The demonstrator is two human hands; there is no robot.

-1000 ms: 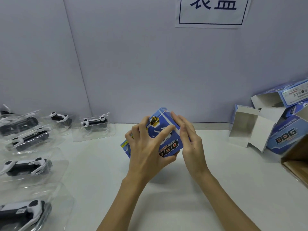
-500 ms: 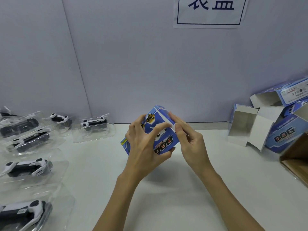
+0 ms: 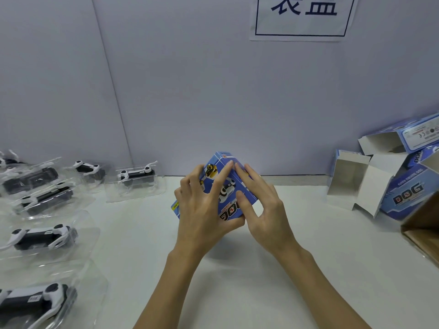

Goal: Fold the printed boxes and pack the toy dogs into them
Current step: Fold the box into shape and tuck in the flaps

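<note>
**Both hands closing a printed carton above the table**

Nearest the camera, two bare forearms reached forward over the white table (image 3: 237, 293). The left hand (image 3: 202, 214) gripped the blue printed cardboard box (image 3: 229, 200) from its left side, fingers curled over the upper face and thumb tucked under the near corner. The right hand (image 3: 263, 210) pressed on the box's right side with fingers mostly straight, fingertips meeting the left hand's at the top edge. The box was held tilted just above the table's middle, showing a robot-dog picture and red "DOG" lettering.

It looked light and thin-walled: stiff along its creases, easily dented on the panels, somewhat slick. Holding it by edges and corners seemed safest.

To the left lay black-and-white toy dogs in clear plastic blister trays (image 3: 45, 236). Further right, open blue boxes (image 3: 401, 193) were piled beside a brown cardboard carton (image 3: 422, 229), against the pale wall (image 3: 213, 91).
</note>
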